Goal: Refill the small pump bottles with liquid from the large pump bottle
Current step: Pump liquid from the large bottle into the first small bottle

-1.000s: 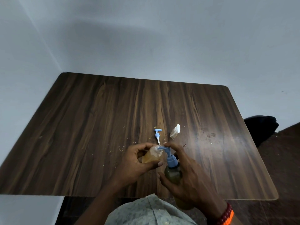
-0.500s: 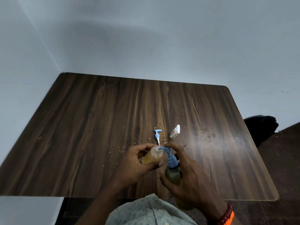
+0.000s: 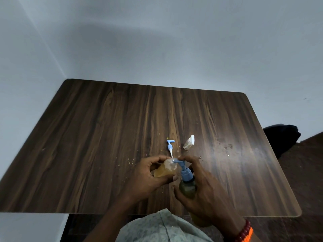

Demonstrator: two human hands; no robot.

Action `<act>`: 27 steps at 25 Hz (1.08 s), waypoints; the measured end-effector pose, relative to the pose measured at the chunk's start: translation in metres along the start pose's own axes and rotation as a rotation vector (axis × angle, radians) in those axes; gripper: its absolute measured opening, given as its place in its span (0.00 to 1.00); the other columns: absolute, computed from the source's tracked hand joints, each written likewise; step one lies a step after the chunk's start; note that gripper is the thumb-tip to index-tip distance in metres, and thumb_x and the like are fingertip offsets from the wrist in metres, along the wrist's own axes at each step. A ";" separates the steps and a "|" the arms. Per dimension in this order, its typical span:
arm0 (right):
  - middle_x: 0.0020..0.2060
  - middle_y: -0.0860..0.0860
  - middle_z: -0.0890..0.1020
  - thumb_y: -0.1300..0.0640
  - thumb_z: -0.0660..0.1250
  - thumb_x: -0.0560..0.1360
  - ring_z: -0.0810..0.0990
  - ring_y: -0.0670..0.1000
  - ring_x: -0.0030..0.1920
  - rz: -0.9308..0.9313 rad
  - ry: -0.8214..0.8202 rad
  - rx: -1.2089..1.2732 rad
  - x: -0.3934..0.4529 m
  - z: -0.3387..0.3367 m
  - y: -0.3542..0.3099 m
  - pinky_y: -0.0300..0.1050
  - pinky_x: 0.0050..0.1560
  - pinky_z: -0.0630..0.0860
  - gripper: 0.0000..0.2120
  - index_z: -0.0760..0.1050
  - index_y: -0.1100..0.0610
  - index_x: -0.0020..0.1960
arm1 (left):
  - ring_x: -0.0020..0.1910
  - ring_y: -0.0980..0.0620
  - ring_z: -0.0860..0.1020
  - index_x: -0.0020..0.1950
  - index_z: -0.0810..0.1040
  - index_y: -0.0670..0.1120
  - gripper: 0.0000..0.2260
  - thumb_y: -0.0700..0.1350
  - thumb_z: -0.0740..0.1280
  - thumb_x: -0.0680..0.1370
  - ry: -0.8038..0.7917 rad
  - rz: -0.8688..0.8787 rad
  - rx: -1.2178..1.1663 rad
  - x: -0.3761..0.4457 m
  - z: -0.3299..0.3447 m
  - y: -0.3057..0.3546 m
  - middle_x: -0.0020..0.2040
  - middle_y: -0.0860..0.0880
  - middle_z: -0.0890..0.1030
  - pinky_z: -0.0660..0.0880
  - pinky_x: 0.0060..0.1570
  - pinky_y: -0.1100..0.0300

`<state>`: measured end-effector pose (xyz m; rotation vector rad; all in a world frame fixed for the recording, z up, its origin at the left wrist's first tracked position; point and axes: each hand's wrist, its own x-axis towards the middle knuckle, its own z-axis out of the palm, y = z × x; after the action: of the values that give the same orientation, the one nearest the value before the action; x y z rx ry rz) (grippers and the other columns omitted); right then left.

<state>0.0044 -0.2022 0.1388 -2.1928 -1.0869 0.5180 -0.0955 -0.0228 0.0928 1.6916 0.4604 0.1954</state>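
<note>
The dark wood-grain surface [image 3: 108, 145] fills most of the view, and all the work sits at its near edge, close to the person's body.

The large pump bottle [image 3: 187, 189], olive-green liquid showing through its wall, is held upright-to-leaning in the right hand [image 3: 208, 193]: the fingers wrap its body and one finger reaches up over the blue pump head [image 3: 185, 172]. The pump's spout points left and its tip meets the mouth of the small open bottle [image 3: 166, 169], which the left hand [image 3: 145, 175] grips tilted, neck toward the spout, amber liquid lying in its lower part.

The step in hand looks like pumping liquid across. To do it well, I would keep the spout tip inside or right on the small neck before each press — the opening is narrow, and a stroke made while the two drift apart would put liquid on the fingers and the surface. Short, even presses seem wiser than hard ones, since a fast jet could splash back out. The left hand should hold the small bottle steady and no flatter than it now lies, or the liquid may creep to the mouth.

Just beyond the hands lie the small bottle's removed blue pump [image 3: 170, 147], tube toward the person, and a second small bottle [image 3: 188, 144] with a white top, on its side — it appears to need attention later.
</note>
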 end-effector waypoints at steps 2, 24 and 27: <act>0.52 0.43 0.80 0.46 0.74 0.75 0.81 0.41 0.45 0.002 -0.006 -0.001 0.000 0.000 0.000 0.30 0.46 0.78 0.25 0.61 0.38 0.63 | 0.59 0.50 0.84 0.60 0.85 0.51 0.21 0.47 0.83 0.69 -0.015 -0.007 0.021 -0.001 0.002 -0.002 0.56 0.52 0.87 0.81 0.61 0.40; 0.46 0.32 0.76 0.45 0.78 0.71 0.79 0.30 0.46 -0.084 0.039 0.015 -0.003 0.001 -0.004 0.22 0.46 0.72 0.36 0.55 0.31 0.64 | 0.59 0.50 0.84 0.60 0.85 0.52 0.21 0.50 0.82 0.68 0.011 0.012 -0.024 -0.002 -0.002 0.000 0.57 0.52 0.87 0.81 0.61 0.40; 0.47 0.36 0.77 0.46 0.77 0.72 0.79 0.35 0.43 -0.061 0.064 0.027 -0.003 0.000 -0.004 0.28 0.48 0.76 0.33 0.59 0.34 0.65 | 0.59 0.49 0.84 0.60 0.84 0.51 0.23 0.53 0.81 0.67 0.009 0.005 -0.042 -0.003 -0.001 0.002 0.57 0.51 0.87 0.81 0.61 0.39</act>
<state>0.0001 -0.2027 0.1419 -2.1312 -1.1029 0.4298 -0.0985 -0.0238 0.0952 1.6515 0.4562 0.2150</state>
